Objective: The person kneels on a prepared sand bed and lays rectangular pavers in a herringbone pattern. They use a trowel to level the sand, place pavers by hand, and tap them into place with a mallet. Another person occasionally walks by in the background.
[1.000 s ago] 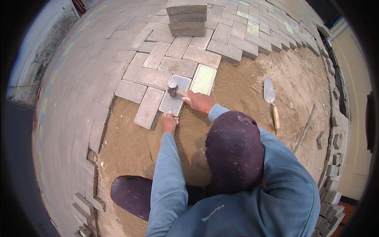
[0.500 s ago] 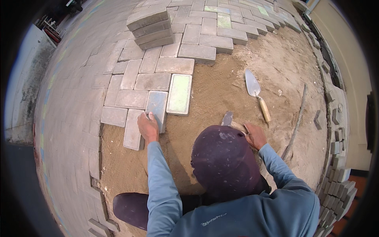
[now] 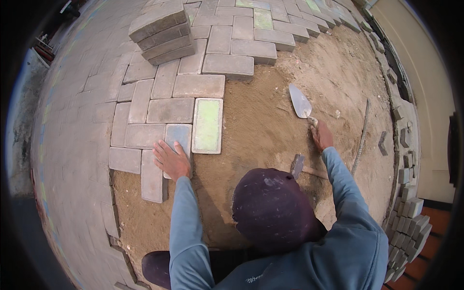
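My left hand (image 3: 172, 160) lies spread on a blue-tinted paving block (image 3: 178, 132) and reaches over the edge of the grey paving block (image 3: 152, 186) beside it. Just right of the blue one sits a green-topped paving block (image 3: 208, 126). Out on the sand, my right hand (image 3: 322, 137) has closed around the handle of a pointed trowel (image 3: 300, 101), its metal blade facing away from me. A hammer (image 3: 297, 165) with a wooden handle rests on the sand, nearer than the trowel.
Four-sided blocks form a stack (image 3: 162, 31) on the laid paving (image 3: 77, 145) at the far left. A thin ribbed bar (image 3: 361, 137) lies on the sand (image 3: 261, 111) at right. More blocks are piled (image 3: 410, 237) by the right wall (image 3: 415, 58).
My right hand has let go of the hammer and moved forward to take the trowel's handle. My left hand's fingers have spread out over the blue block.
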A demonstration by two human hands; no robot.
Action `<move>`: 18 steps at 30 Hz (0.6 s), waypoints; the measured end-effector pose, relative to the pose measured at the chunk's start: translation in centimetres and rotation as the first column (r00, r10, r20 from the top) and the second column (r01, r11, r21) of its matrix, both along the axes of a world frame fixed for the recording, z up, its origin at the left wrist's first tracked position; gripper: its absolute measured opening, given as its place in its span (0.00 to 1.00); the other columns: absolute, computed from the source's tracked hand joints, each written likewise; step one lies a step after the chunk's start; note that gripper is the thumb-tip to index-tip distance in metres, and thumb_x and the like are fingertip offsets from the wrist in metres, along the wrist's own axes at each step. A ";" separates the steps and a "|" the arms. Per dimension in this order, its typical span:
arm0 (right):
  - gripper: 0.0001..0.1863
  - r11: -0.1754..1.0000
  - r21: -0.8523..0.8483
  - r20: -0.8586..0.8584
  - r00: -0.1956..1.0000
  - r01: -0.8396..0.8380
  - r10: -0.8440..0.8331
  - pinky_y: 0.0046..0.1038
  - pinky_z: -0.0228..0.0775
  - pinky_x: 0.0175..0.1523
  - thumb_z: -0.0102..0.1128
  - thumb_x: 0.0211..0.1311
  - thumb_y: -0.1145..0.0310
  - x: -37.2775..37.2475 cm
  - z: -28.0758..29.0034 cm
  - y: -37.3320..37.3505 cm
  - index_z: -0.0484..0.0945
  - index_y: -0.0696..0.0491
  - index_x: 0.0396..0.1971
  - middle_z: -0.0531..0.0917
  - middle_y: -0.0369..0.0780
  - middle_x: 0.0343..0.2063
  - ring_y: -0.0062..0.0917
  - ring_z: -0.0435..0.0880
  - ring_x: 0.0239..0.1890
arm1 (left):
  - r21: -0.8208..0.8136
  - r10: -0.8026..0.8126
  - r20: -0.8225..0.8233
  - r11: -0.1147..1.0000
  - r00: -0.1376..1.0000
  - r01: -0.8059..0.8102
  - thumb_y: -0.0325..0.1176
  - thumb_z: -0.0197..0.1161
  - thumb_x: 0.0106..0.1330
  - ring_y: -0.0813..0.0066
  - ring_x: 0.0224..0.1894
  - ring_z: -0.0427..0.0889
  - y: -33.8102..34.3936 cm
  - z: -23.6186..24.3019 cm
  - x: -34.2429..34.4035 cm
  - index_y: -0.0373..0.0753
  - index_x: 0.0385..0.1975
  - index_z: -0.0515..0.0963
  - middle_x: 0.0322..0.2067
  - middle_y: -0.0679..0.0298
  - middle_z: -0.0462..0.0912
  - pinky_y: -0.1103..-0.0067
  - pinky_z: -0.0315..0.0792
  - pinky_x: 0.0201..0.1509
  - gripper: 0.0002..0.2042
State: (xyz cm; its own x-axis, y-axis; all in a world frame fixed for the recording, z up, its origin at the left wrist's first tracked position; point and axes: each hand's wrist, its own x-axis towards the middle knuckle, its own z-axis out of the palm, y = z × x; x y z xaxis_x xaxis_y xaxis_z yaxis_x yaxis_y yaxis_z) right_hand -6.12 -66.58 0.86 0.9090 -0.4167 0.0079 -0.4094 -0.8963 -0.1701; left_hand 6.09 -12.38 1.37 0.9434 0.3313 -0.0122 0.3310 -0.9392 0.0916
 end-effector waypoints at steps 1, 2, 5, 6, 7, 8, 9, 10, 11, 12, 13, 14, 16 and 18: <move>0.24 0.968 0.225 0.032 0.993 0.106 -0.116 0.44 0.76 0.39 0.57 0.72 0.51 1.7 0.6 0.7 0.67 0.59 0.48 0.80 0.51 0.37 0.46 0.82 0.34 | 0.017 0.020 -0.002 1.000 1.000 -0.020 0.54 0.35 0.81 0.55 0.80 0.47 0.5 0.1 0.1 0.36 0.76 0.52 0.78 0.52 0.49 0.56 0.42 0.81 0.33; 0.22 0.873 0.445 0.026 0.971 0.200 -0.236 0.42 0.76 0.34 0.56 0.73 0.52 3.6 2.3 2.6 0.66 0.58 0.47 0.79 0.49 0.35 0.41 0.82 0.31 | 0.042 0.037 0.000 0.998 0.999 -0.037 0.54 0.36 0.81 0.55 0.80 0.47 1.2 0.2 0.0 0.37 0.76 0.52 0.78 0.52 0.49 0.56 0.42 0.81 0.33; 0.18 0.436 0.840 -0.113 0.889 0.324 -0.443 0.32 0.73 0.22 0.54 0.75 0.56 5.2 3.5 4.5 0.65 0.56 0.48 0.76 0.42 0.29 0.28 0.78 0.22 | 0.052 0.034 0.007 0.998 0.999 -0.034 0.55 0.36 0.80 0.55 0.79 0.48 0.4 -0.1 0.2 0.38 0.76 0.53 0.78 0.53 0.50 0.57 0.43 0.81 0.33; 0.17 0.268 0.908 -0.170 0.869 0.321 -0.465 0.29 0.71 0.18 0.53 0.75 0.57 5.4 3.3 5.2 0.65 0.55 0.48 0.74 0.39 0.27 0.24 0.76 0.19 | 0.049 0.031 0.008 0.998 0.999 -0.031 0.55 0.36 0.80 0.55 0.79 0.49 0.2 -0.3 0.2 0.39 0.76 0.53 0.78 0.53 0.50 0.57 0.43 0.80 0.33; 0.16 0.218 0.932 -0.158 0.866 0.290 -0.475 0.26 0.71 0.19 0.53 0.75 0.57 5.7 3.1 7.6 0.65 0.54 0.48 0.72 0.36 0.26 0.20 0.74 0.19 | 0.050 0.038 0.015 0.998 0.999 -0.039 0.55 0.36 0.80 0.55 0.79 0.49 0.3 -0.3 0.3 0.39 0.76 0.53 0.78 0.53 0.50 0.57 0.43 0.80 0.33; 0.16 0.192 0.946 -0.149 0.876 0.262 -0.459 0.27 0.72 0.19 0.54 0.75 0.57 5.9 3.4 9.3 0.66 0.54 0.47 0.73 0.36 0.27 0.20 0.74 0.19 | 0.055 0.034 0.035 0.998 0.999 -0.036 0.55 0.37 0.80 0.55 0.79 0.50 0.2 -0.5 0.2 0.39 0.76 0.54 0.77 0.53 0.51 0.56 0.45 0.80 0.33; 0.16 0.238 0.922 -0.187 0.889 0.305 -0.418 0.26 0.72 0.19 0.53 0.75 0.57 6.4 3.5 10.6 0.66 0.54 0.47 0.73 0.36 0.27 0.20 0.74 0.19 | 0.065 0.029 0.058 0.997 0.998 -0.032 0.55 0.37 0.80 0.54 0.79 0.51 0.1 -0.7 0.2 0.39 0.76 0.55 0.77 0.53 0.52 0.56 0.46 0.79 0.32; 0.16 0.292 0.917 -0.171 0.930 0.270 -0.324 0.27 0.72 0.19 0.53 0.75 0.57 6.4 4.0 12.2 0.67 0.55 0.48 0.74 0.38 0.28 0.20 0.76 0.20 | 0.080 0.024 0.083 0.996 0.996 -0.031 0.55 0.38 0.80 0.54 0.78 0.51 0.4 -0.8 0.3 0.39 0.76 0.56 0.77 0.53 0.53 0.56 0.47 0.79 0.32; 0.17 0.443 0.859 -0.199 0.964 0.258 -0.176 0.31 0.75 0.22 0.53 0.75 0.57 6.6 4.9 12.8 0.67 0.55 0.49 0.76 0.41 0.31 0.25 0.79 0.22 | 0.077 0.021 0.063 0.997 0.998 -0.026 0.55 0.38 0.80 0.54 0.79 0.51 0.5 -0.7 0.3 0.39 0.76 0.56 0.77 0.53 0.53 0.56 0.46 0.79 0.32; 0.18 0.579 0.786 -0.246 0.969 0.216 -0.029 0.34 0.77 0.25 0.53 0.75 0.57 6.8 5.6 13.3 0.67 0.56 0.50 0.79 0.45 0.33 0.30 0.82 0.24 | 0.074 0.017 0.043 0.997 0.999 -0.020 0.55 0.38 0.80 0.55 0.79 0.50 0.7 -0.6 0.2 0.39 0.76 0.55 0.77 0.53 0.52 0.57 0.45 0.80 0.32; 0.17 0.785 0.620 -0.158 0.980 0.001 0.124 0.37 0.78 0.29 0.53 0.75 0.59 6.4 5.9 14.6 0.67 0.56 0.51 0.80 0.47 0.35 0.35 0.84 0.28 | 0.069 0.010 0.027 0.998 1.000 -0.012 0.55 0.37 0.80 0.55 0.79 0.50 0.6 -0.4 0.3 0.40 0.76 0.55 0.77 0.53 0.51 0.57 0.44 0.80 0.32; 0.17 0.898 0.381 -0.119 0.952 -0.220 0.283 0.40 0.79 0.33 0.53 0.75 0.60 5.7 6.3 16.1 0.67 0.57 0.52 0.81 0.49 0.37 0.40 0.85 0.31 | 0.060 0.009 0.044 0.998 0.999 -0.012 0.54 0.38 0.80 0.55 0.79 0.50 0.8 -0.5 0.4 0.40 0.76 0.55 0.77 0.54 0.52 0.57 0.45 0.80 0.32; 0.15 0.900 0.062 -0.135 0.889 -0.432 0.437 0.45 0.79 0.38 0.52 0.73 0.63 4.1 6.2 16.1 0.67 0.57 0.52 0.82 0.52 0.38 0.47 0.86 0.35 | 0.028 -0.005 0.077 1.000 0.997 0.003 0.54 0.38 0.80 0.55 0.78 0.52 1.5 -0.8 0.2 0.42 0.76 0.56 0.77 0.55 0.53 0.56 0.46 0.80 0.31; 0.13 0.892 -0.027 -0.138 0.886 -0.451 0.444 0.50 0.77 0.40 0.51 0.72 0.64 2.5 3.7 14.1 0.68 0.55 0.50 0.82 0.53 0.38 0.53 0.84 0.36 | 0.017 -0.032 0.074 0.999 0.997 0.031 0.54 0.38 0.80 0.54 0.78 0.53 2.1 -1.1 -0.1 0.44 0.76 0.57 0.77 0.57 0.55 0.57 0.47 0.79 0.30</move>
